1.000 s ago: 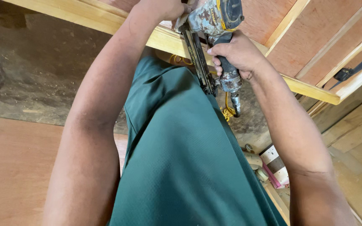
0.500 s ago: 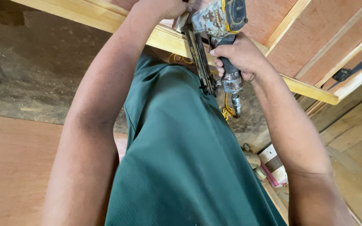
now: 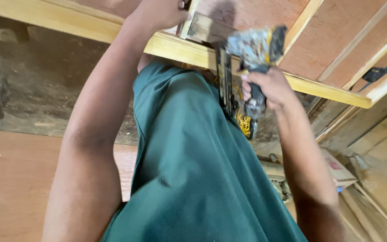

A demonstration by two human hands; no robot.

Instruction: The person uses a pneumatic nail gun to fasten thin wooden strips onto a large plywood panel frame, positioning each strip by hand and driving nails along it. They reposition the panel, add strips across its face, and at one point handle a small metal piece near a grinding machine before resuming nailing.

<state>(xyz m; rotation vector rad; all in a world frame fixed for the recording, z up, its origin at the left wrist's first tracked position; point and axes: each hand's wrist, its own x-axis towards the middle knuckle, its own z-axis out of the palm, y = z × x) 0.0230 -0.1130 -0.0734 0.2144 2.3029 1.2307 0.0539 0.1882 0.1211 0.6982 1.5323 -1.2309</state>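
My right hand [image 3: 268, 87] grips the handle of a worn grey and yellow nail gun [image 3: 251, 49], its nose pointed at a pale wooden rail [image 3: 189, 49] that runs across the top of the view. My left hand [image 3: 157, 13] reaches up and presses on a short upright wooden piece [image 3: 188, 18] where it meets that rail. Both arms stretch out over my green shirt [image 3: 193, 161]. A coiled yellow cord [image 3: 243, 123] hangs under the nail gun's handle.
Reddish plywood panels [image 3: 337, 40] with thin wooden strips fill the frame beyond the rail. A plywood sheet [image 3: 10, 179] lies lower left, dark dirt ground [image 3: 45, 80] behind it. A cardboard box [image 3: 337, 172] and wood planks [image 3: 381, 148] sit at the right.
The view has shifted, so the nail gun and my right hand now sit lower and further right. My left hand stays on the upright piece at the rail.
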